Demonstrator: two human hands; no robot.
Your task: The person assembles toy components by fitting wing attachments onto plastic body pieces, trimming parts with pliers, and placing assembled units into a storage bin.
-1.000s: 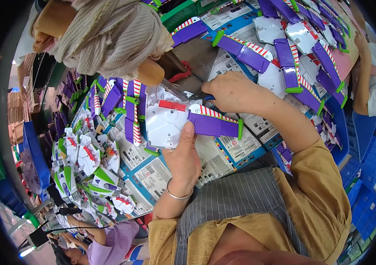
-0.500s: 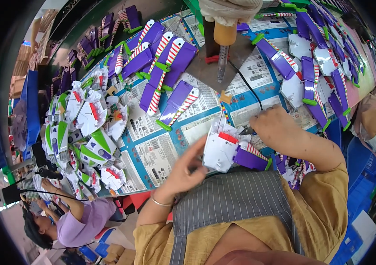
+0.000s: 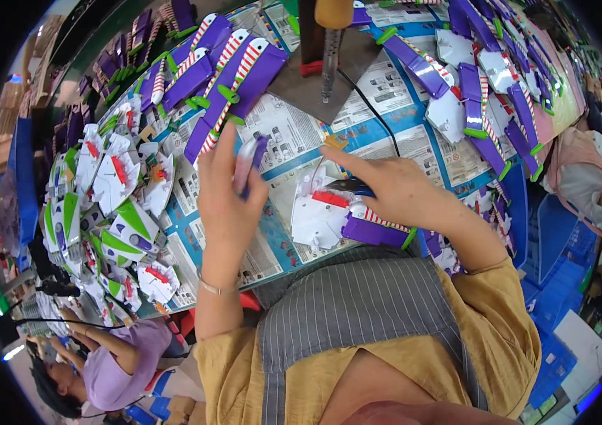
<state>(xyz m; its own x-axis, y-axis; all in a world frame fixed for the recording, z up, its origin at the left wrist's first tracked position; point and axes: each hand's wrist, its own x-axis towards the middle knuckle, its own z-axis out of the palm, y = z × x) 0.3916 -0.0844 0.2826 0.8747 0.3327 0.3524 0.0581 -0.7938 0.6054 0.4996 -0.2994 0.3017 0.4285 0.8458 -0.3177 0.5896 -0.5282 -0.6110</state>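
Note:
My left hand [image 3: 226, 195] is raised over the left middle of the table, its thumb and fingers closed on a purple toy wing [image 3: 253, 166], blurred and seen almost edge-on. In my right hand [image 3: 396, 188] is a small dark hand tool like pliers [image 3: 349, 186], its handles mostly covered by the fingers. The right index finger stretches out toward a small tan piece [image 3: 343, 142]. Below the tool lies a white plastic shell [image 3: 313, 225] with a red part [image 3: 330, 199] and thin wires. A second purple wing [image 3: 375, 230] with a striped edge adjoins its right side.
Purple wings [image 3: 262, 74] lie at the far left, above a heap of white and green shells [image 3: 127, 234]. More wings [image 3: 472, 99] cover the right. A mounted driver [image 3: 330, 60] hangs over a metal plate [image 3: 315, 99]. A co-worker in lilac [image 3: 127, 361] sits at left.
My left hand has moved left and away from me, leaving the white shell and taking up the loose purple wing. My right hand has moved left over the shell with the tool.

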